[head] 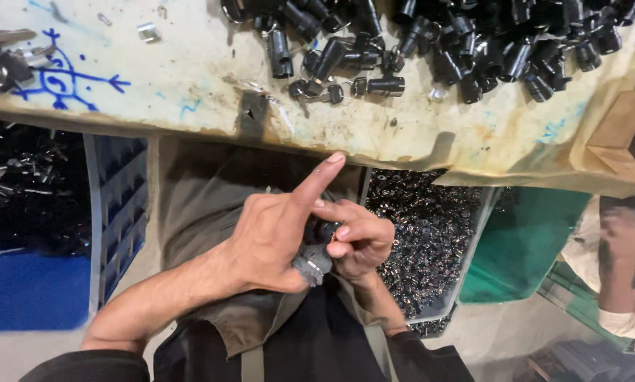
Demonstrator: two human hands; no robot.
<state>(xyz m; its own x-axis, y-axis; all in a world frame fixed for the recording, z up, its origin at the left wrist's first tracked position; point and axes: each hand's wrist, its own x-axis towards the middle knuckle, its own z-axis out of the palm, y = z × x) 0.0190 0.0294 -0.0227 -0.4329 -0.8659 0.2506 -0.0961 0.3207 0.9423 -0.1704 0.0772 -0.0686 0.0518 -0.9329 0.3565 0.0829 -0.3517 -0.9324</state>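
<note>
Below the near edge of the stained tabletop [190, 106], both hands close on a small dark cylinder part [319, 249]: left hand [271, 237] cupping it, forefinger raised, right hand [360, 240] pinching it. Black parts [473, 49] heap along the far edge.

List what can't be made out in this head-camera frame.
- Small dark part: mostly covered by the left hand and right hand; shape unclear.
- Pile of black cylindrical lock parts: cut off by the top edge.
- Another person's arm: blurred, cut off at the right edge.
</note>
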